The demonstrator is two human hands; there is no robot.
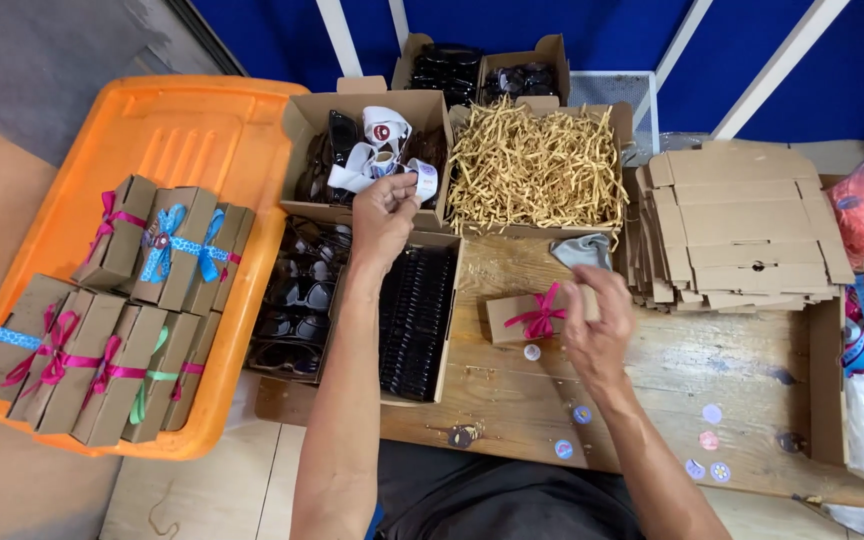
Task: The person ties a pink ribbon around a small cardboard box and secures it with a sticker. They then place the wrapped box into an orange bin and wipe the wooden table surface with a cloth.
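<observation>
Step in hand, as judged: sealing a wrapped gift box; the small cardboard box with pink ribbon bow (534, 315) lies on the wooden surface (652, 370), touching the right hand. The left hand (384, 212) is raised over the open carton (302, 125), fingertips pinched narrowly on the loose end of the white sticker strip (377, 150). The right hand (597, 325) is half open with fingers curled at the box's right end; the next move likely calls for peeling one sticker cleanly.
</observation>
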